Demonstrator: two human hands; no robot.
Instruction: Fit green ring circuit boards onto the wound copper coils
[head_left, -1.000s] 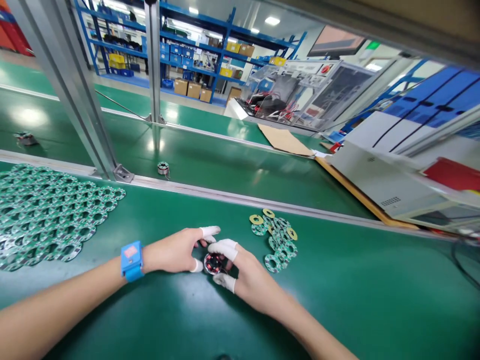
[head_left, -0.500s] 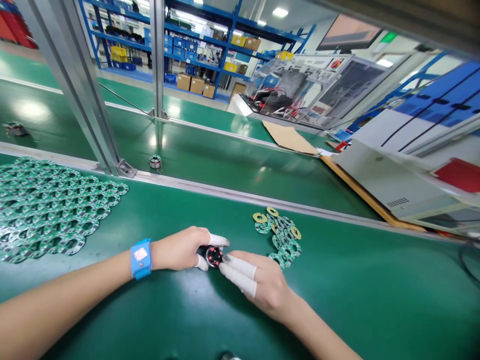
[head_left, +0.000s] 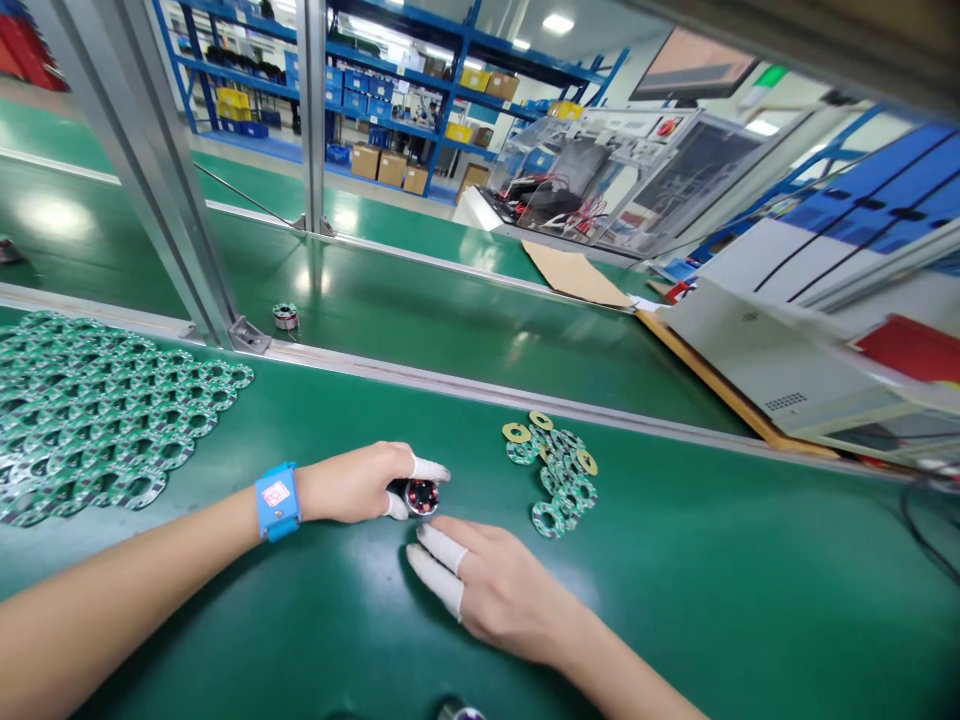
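My left hand [head_left: 367, 484], with white finger cots and a blue wrist strap [head_left: 278, 502], is closed around a small round motor part [head_left: 422, 496]. Dark reddish coils show in the ring of its end, which faces right; the rest is hidden by the fingers. Just below and to the right is my right hand [head_left: 480, 585], also in white finger cots. Its fingers are stretched out toward the part, and nothing shows in them. A loose pile of green ring-shaped circuit boards [head_left: 548, 519] with a few yellow rings [head_left: 516, 432] lies to the right.
Many ring boards [head_left: 112, 410] cover the bench at left. Beyond a metal rail [head_left: 450, 388], a coil-wound motor part [head_left: 285, 316] sits on a green conveyor belt [head_left: 420, 320]. A metal post [head_left: 150, 170] rises at left. Another round part [head_left: 459, 709] shows at the bottom edge.
My right hand has drawn away from the motor part, down and to the left. My left hand still holds the part, slightly higher. The coil-wound part on the belt has moved left.
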